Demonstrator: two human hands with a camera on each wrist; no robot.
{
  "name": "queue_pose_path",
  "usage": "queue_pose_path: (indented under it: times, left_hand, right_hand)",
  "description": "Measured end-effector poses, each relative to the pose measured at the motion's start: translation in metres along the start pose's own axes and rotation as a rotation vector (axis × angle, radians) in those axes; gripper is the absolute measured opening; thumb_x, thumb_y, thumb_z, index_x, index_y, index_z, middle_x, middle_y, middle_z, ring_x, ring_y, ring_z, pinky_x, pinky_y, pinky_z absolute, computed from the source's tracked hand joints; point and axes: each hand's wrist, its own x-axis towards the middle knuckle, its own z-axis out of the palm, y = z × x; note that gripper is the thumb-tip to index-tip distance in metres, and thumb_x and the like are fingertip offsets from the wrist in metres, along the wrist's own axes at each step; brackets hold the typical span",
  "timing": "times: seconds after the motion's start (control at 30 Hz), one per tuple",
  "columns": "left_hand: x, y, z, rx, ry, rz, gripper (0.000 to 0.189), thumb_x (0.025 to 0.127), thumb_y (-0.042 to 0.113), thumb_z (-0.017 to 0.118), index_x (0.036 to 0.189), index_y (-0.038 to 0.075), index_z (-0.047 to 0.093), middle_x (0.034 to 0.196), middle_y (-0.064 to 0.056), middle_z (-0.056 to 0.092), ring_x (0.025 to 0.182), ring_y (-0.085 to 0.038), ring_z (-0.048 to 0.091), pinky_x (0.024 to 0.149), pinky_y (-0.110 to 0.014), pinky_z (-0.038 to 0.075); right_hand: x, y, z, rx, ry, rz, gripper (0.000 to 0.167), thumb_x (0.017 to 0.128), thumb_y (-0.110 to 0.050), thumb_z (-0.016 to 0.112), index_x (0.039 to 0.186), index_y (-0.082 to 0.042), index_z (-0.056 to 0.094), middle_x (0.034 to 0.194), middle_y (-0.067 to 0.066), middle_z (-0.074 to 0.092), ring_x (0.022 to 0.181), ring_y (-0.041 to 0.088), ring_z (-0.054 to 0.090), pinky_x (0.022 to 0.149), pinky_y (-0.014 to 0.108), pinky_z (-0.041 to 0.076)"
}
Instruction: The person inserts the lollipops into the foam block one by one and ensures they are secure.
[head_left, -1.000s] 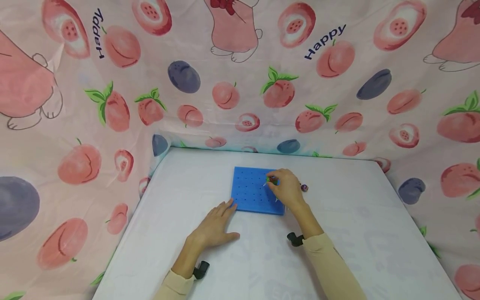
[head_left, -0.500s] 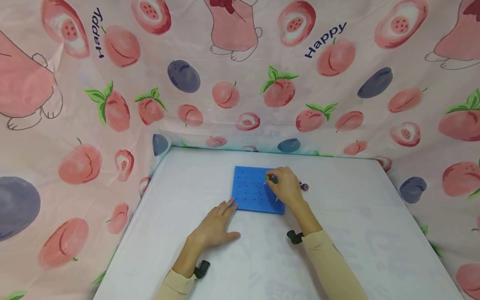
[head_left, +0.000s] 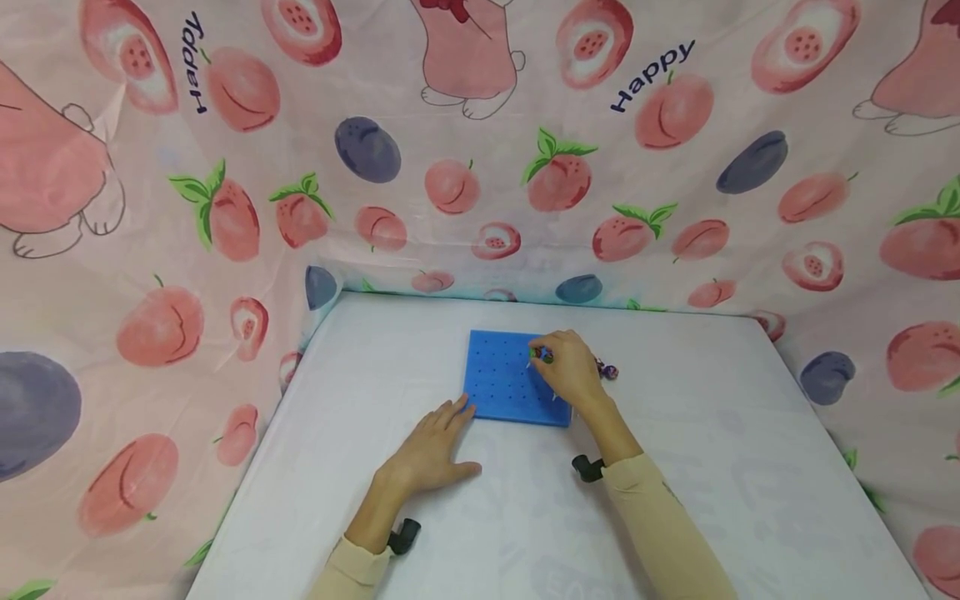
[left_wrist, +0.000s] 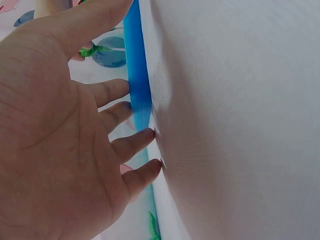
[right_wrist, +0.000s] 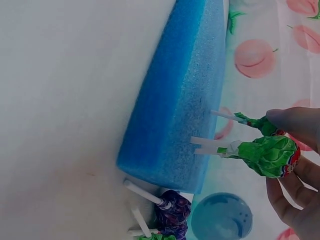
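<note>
A blue foam board (head_left: 501,405) with rows of small holes lies on the white table. My right hand (head_left: 572,368) pinches a green-wrapped lollipop (right_wrist: 257,123) between thumb and fingers, its white stick pointing at the board's top face. Closer to the right wrist camera, another green-and-red wrapped lollipop (right_wrist: 272,156) stands out from the board, with two white sticks side by side at its base. My left hand (head_left: 431,454) lies flat with fingers spread, fingertips at the board's front left corner; in the left wrist view, fingers touch the board's blue side (left_wrist: 137,65).
Beside the board's right edge lie several loose lollipops (right_wrist: 172,212), purple and green wrapped, partly behind my right hand in the head view. A peach-print cloth (head_left: 450,125) hangs behind and at both sides of the table (head_left: 510,508).
My right hand has shifted slightly left over the board, so more of the loose lollipops beside it shows. The left hand stays in place at the corner.
</note>
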Motion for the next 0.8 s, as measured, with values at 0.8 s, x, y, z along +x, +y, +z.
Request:
queue_pose_path:
  times: [0.8]
  left_hand:
    - [-0.0002, 0.0006, -0.0022, -0.003, -0.008, -0.005, 0.095, 0.095, 0.055, 0.071, 0.166, 0.01, 0.026, 0.175, -0.009, 0.013, 0.159, -0.035, 0.017, 0.128, -0.054, 0.02]
  right_hand:
    - [0.0024, -0.0036, 0.0101, -0.061, -0.064, -0.02, 0.027, 0.09, -0.015, 0.084, 0.117, -0.018, 0.082, 0.119, 0.006, 0.076, 0.111, 0.031, 0.062, 0.098, 0.053, 0.052]
